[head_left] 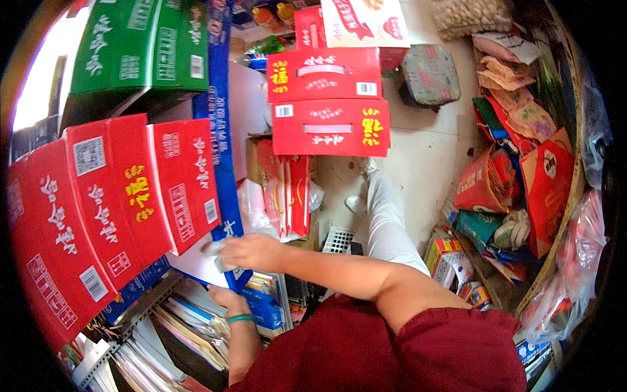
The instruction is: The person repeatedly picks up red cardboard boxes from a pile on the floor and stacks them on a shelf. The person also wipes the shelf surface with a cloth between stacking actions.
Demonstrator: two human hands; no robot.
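My right hand (251,253) is closed on a pale, crumpled cloth (215,253), pressed to a white shelf board (196,260) with blue edging. My left hand (228,299), below a teal bracelet (241,319), grips the near edge of that shelf; its fingertips are partly hidden. Beyond the board stand red cartons (183,186) with white and yellow print. Under it, papers and magazines (189,320) are packed into a rack.
Green cartons (140,49) stand farther back at left. Red carry boxes (330,127) are stacked ahead on the floor (418,163), beside a patterned stool (429,75). Bags and red packaging (486,179) pile up at right. My leg (388,215) reaches forward between them.
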